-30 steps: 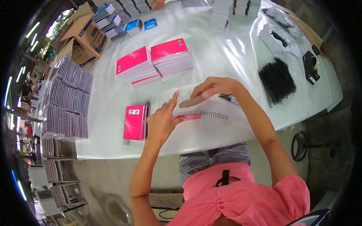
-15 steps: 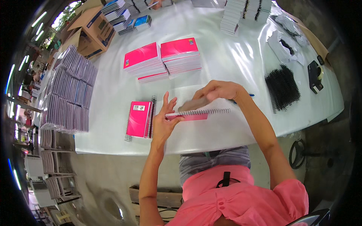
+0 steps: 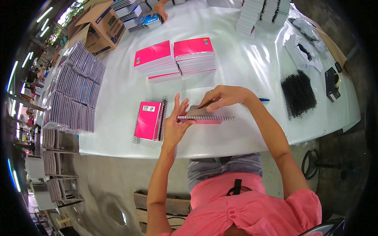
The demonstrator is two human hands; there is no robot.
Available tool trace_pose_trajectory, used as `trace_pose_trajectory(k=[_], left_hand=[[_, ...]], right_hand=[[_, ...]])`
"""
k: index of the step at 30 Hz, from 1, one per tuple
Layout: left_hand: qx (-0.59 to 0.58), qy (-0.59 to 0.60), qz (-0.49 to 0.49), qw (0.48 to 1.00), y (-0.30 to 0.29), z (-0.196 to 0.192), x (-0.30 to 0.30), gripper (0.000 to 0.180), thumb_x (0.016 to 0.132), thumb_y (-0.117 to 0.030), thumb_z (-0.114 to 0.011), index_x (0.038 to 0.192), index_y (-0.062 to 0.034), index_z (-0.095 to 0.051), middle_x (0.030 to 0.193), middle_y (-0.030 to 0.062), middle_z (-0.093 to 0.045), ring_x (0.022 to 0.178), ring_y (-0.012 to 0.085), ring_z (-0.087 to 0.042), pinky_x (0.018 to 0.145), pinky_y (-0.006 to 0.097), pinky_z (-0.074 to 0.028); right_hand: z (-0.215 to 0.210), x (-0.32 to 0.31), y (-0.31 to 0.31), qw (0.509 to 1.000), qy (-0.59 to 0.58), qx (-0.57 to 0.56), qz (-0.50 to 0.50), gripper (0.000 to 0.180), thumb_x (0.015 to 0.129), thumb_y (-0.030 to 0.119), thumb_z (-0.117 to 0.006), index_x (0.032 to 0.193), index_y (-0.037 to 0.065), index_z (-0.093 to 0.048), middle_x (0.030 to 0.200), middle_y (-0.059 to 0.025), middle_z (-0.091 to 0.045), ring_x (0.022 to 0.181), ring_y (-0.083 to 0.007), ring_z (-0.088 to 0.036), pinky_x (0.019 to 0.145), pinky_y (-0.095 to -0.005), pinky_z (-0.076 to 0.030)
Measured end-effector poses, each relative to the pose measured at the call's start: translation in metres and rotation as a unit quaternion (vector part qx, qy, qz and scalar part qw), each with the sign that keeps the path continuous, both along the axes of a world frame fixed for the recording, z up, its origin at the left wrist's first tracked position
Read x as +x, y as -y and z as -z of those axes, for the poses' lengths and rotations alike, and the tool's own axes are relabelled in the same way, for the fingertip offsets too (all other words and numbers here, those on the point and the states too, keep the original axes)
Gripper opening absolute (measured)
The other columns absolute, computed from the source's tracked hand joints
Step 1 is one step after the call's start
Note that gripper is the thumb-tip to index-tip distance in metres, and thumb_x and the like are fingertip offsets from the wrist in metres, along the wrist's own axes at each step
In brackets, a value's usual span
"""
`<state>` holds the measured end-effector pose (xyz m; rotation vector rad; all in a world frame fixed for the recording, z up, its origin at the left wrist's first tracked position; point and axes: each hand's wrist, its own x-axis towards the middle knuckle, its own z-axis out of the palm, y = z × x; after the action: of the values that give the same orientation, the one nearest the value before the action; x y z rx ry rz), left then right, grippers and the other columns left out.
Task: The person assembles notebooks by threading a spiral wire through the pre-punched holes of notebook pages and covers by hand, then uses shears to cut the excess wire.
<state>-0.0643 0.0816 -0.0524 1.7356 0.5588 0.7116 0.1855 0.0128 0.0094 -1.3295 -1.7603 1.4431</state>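
Observation:
A pink spiral notebook [image 3: 208,122] is held on edge above the table, its bound side upward. A thin wire coil [image 3: 227,118] runs along that side and sticks out past the right end. My left hand [image 3: 174,125] grips the notebook's left end, thumb on the pink cover and other fingers behind, partly raised. On the far side, a grey-brown board cover [image 3: 195,111] leans back, and the bent fingers of my right hand [image 3: 227,97] hold its right part. Left of my left hand lies a small pile of pink notebooks [image 3: 148,122] with coils along both sides.
Pink book stacks [image 3: 193,51] stand ahead. Black coils [image 3: 298,94], a tape dispenser [image 3: 332,84] and a blue pen [image 3: 264,100] lie right. Wrapped notebooks [image 3: 75,88] and a carton [image 3: 103,29] are left. Another person's hand [image 3: 160,10] touches blue notebooks [image 3: 151,20].
The grey-brown cover, blurred before, now shows clearly under my right fingers. Less coil sticks out past the notebook's right end. The other person's hand has come down onto the blue notebooks.

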Motion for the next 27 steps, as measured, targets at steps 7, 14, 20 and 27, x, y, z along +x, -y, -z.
trace_pose_trajectory(k=[7, 14, 20, 27], left_hand=[[-0.087, -0.002, 0.08, 0.993, -0.013, -0.006, -0.011, 0.092, 0.077, -0.025, -0.08, 0.152, -0.0116, -0.027, 0.138, 0.0137, -0.055, 0.127, 0.025, -0.053, 0.104, 0.035, -0.042], [-0.067, 0.0, 0.169, 0.983, -0.022, 0.005, -0.011, 0.081, 0.081, -0.046, -0.073, 0.145, -0.0071, -0.042, 0.138, 0.0142, -0.054, 0.13, 0.0239, -0.049, 0.109, 0.035, -0.035], [-0.062, -0.05, 0.133, 0.988, -0.004, -0.009, -0.006, 0.069, 0.086, -0.051, -0.067, 0.135, -0.0037, -0.055, 0.139, 0.0105, -0.054, 0.127, 0.0186, -0.05, 0.108, 0.034, -0.037], [-0.08, -0.075, 0.065, 0.992, 0.011, -0.01, -0.011, 0.056, 0.09, -0.05, -0.062, 0.129, -0.0095, -0.062, 0.131, 0.011, -0.061, 0.124, 0.0252, -0.056, 0.102, 0.034, -0.043]], right_hand=[[-0.006, 0.017, 0.015, 0.997, 0.033, 0.031, 0.062, 0.047, 0.084, 0.034, -0.071, 0.12, 0.004, -0.066, 0.118, -0.0099, -0.065, 0.11, -0.0221, -0.059, 0.096, -0.0365, -0.045], [0.034, 0.048, 0.066, 0.833, 0.401, 0.24, 0.297, 0.054, 0.076, 0.043, -0.076, 0.12, 0.014, -0.065, 0.133, -0.0177, -0.051, 0.131, -0.0335, -0.039, 0.111, -0.0482, -0.024], [0.04, 0.031, 0.138, 0.801, 0.443, 0.168, 0.366, 0.05, 0.081, 0.037, -0.072, 0.123, 0.011, -0.062, 0.133, -0.0189, -0.049, 0.128, -0.0336, -0.042, 0.109, -0.0481, -0.028], [0.074, 0.015, 0.156, 0.709, 0.503, 0.248, 0.427, 0.042, 0.087, 0.026, -0.067, 0.125, 0.01, -0.06, 0.119, -0.0163, -0.052, 0.111, -0.0325, -0.049, 0.096, -0.0487, -0.038]])
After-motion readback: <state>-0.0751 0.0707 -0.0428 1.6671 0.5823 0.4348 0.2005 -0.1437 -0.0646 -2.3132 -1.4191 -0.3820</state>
